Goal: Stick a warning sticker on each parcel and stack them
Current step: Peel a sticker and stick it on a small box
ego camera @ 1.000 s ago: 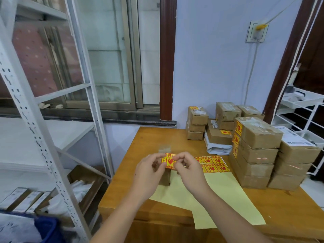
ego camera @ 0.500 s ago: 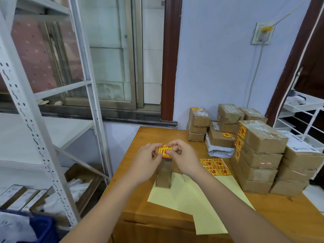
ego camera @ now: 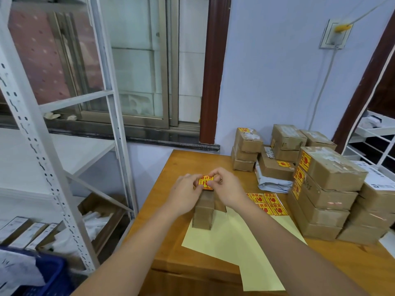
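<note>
- Head view shows the wooden table [ego camera: 171, 165] carrying almost everything, with a white metal shelf rack [ego camera: 53, 167] close on the person's left and a second white rack [ego camera: 376, 133] at the far right.
- Stacked parcels [ego camera: 327, 189] rise in a tall brown pile on the right of the table, several already bearing stickers on their near faces; more labelled parcels [ego camera: 245, 150] sit near the wall, one lying on a grey mailer bag [ego camera: 271, 184]. I judge much of the batch done.
- Yellow backing paper [ego camera: 224, 242] spreads across the near table, with the sheet of unused stickers [ego camera: 267, 202] lying just right of the hands.
- Small upright parcel [ego camera: 203, 214] stands on the backing paper at the table's middle; a second ago the sticker was held in the air above it, and both hands have since come down onto its top.
- Left hand [ego camera: 183, 195] and right hand [ego camera: 228, 191] both pinch the edges of the sticker, thumbs and fingertips curled at its sides.
- Warning sticker [ego camera: 206, 182] now lies against the parcel's top, so sticking looks nearly complete; smoothing and stacking remain.
- Nothing blocks the way to the tall pile, though its height may make the small box sit unsteadily.
</note>
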The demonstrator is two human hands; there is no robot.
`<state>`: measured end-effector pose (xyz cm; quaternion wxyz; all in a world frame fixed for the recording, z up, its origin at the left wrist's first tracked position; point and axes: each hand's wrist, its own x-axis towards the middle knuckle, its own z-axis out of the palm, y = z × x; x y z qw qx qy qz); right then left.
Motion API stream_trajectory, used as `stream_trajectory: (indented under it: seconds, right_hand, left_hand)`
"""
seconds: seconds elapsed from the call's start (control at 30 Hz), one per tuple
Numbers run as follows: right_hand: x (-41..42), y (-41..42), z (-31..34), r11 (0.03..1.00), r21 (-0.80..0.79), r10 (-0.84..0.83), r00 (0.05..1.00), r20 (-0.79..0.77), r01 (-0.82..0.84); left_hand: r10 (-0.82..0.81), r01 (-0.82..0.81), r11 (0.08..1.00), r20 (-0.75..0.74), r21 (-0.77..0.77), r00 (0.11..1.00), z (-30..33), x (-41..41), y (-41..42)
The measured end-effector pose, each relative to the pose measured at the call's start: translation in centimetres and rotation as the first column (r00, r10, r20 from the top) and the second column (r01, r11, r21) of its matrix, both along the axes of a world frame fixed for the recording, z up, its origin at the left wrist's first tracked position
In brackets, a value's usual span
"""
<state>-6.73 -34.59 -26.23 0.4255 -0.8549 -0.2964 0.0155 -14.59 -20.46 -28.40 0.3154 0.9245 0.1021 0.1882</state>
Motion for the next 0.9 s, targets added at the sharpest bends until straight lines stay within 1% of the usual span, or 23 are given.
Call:
stream_trajectory:
  seconds: [0.27, 0.4, 0.6, 0.77, 0.9]
  right_hand:
    - [0.9, 0.1, -0.4, 1.0, -0.03, 0.002, 1.0, -0.009, -0.002]
    - [1.1, 0.1, -0.5, 0.999, -0.031, 0.012, 1.0, -0.007, -0.012]
    - [1.5, 0.1, -0.8, 1.0, -0.022, 0.014, 1.0, 0.0, -0.014]
    - [1.6, 0.2, -0.9, 1.0, -0.023, 0.018, 1.0, -0.005, -0.018]
    - [1.7, 0.3, -1.0, 1.0, -0.022, 0.017, 1.0, 0.021, -0.017]
  left_hand:
    - [0.022, -0.019, 0.998, -0.046, 0.052, 0.999, 0.0, 0.6, -0.1]
    - [0.039, -0.033, 0.994, -0.06, 0.105, 0.997, 0.2, 0.7, -0.2]
    - [0.085, -0.065, 0.942, -0.047, 0.33, 0.995, 0.5, 0.1, -0.9]
    - [0.116, -0.089, 0.933, -0.058, 0.348, 0.992, 0.5, 0.2, -1.1]
    - [0.13, -0.103, 0.93, -0.055, 0.352, 0.99, 0.3, 0.2, -1.2]
